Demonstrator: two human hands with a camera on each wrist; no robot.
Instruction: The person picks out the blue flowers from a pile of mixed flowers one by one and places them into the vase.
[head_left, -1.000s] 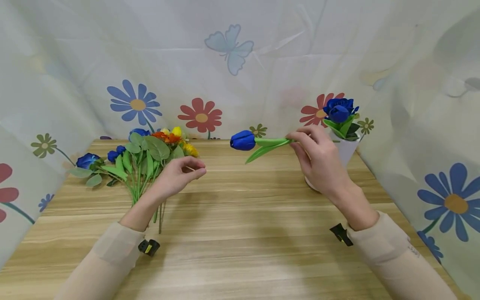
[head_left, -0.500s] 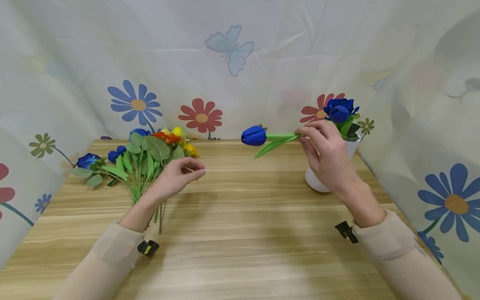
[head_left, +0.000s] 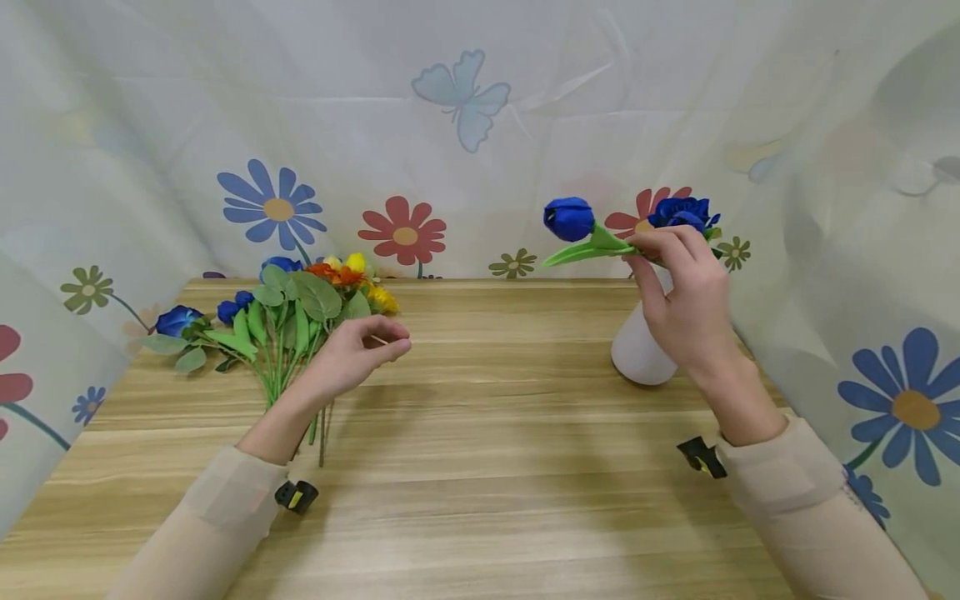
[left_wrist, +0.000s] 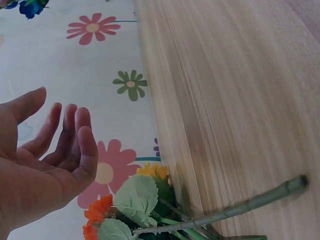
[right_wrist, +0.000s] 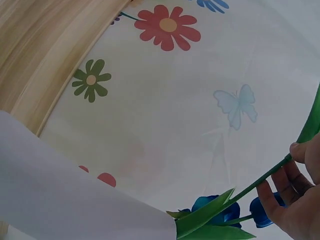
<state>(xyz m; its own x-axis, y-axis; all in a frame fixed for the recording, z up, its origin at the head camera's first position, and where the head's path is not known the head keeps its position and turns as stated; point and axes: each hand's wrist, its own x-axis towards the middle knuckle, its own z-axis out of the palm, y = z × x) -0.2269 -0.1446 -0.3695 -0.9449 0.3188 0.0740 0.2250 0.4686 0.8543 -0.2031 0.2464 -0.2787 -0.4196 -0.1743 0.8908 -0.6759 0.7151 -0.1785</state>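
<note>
My right hand [head_left: 690, 300] pinches the green stem of a blue tulip [head_left: 568, 218] between thumb and fingers, its head leaning to the left. Behind that hand stands a white vase [head_left: 637, 350] with blue flowers [head_left: 681, 212] in it, partly hidden. In the right wrist view the held stem [right_wrist: 262, 178] slants down to the leaves at the mouth of the vase [right_wrist: 90, 195]. My left hand [head_left: 356, 354] holds nothing and hovers with loosely bent fingers beside a bunch of artificial flowers [head_left: 281, 325].
The bunch lies at the left of the wooden table [head_left: 480, 467], with orange flowers [head_left: 337, 273], yellow flowers and blue ones, stems pointing to the front. A patterned cloth backdrop [head_left: 525, 150] encloses the back and sides. A brown-green stem [left_wrist: 250, 202] shows in the left wrist view.
My right hand has moved right and up with the tulip, toward the vase, and the tulip's head has tipped upward. My left hand has stayed in place.
</note>
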